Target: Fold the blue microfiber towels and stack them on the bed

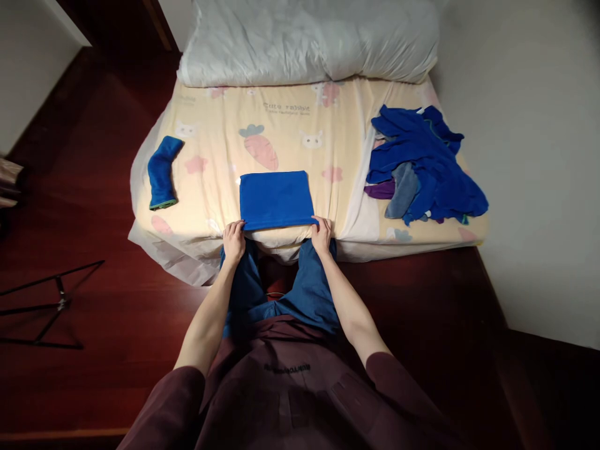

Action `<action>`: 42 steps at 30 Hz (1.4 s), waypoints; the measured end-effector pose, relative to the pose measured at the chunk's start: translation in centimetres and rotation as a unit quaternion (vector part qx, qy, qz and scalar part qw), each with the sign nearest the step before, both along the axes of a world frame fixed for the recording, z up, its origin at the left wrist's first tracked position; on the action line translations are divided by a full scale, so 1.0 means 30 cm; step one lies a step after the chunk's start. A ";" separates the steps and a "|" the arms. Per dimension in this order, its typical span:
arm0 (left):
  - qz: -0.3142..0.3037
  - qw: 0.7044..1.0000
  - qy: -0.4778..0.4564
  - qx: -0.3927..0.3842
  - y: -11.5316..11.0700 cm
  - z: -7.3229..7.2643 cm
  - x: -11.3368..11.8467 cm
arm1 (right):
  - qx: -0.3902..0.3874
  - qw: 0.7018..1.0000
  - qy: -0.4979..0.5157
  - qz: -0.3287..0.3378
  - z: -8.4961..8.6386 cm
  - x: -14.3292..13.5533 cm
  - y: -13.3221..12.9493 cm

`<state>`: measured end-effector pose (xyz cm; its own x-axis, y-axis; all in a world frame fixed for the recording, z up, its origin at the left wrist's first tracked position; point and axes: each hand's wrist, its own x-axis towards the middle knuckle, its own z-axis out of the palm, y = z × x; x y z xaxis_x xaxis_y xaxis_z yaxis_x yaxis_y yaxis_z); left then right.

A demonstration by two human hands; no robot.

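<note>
A blue cloth (276, 197), folded to a flat rectangle, lies near the front edge of the bed. My left hand (234, 240) pinches its near left corner, and my right hand (321, 234) pinches the near right corner. The cloth's near edge runs straight between both hands. Toward the left side of the bed lies a rolled blue cloth (162, 172) with a green edge. At the right is a loose heap of blue cloths (431, 162), with a grey-blue piece (402, 189) and a purple piece (380, 190) among them.
The bed (210, 119) has a pale yellow sheet with carrot and rabbit prints. A thick white quilt (309, 40) lies across its far end. Black tripod legs (60, 304) stand on the dark red floor at the left. A wall rises at the right.
</note>
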<state>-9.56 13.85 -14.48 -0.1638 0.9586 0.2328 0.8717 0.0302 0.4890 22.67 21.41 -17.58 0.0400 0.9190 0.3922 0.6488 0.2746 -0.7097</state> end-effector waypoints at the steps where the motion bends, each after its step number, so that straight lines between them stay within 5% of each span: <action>1: 0.003 1.000 0.002 0.000 0.001 -0.003 -0.001 | 0.000 1.000 0.003 -0.003 -0.005 0.001 0.001; 14: 0.061 0.998 -0.031 -0.009 0.029 -0.061 -0.006 | -0.030 0.997 0.011 -0.067 -0.028 -0.004 0.013; 42: 0.084 0.996 -0.012 -0.030 0.042 -0.072 -0.009 | -0.045 0.994 0.015 -0.102 -0.039 -0.029 0.051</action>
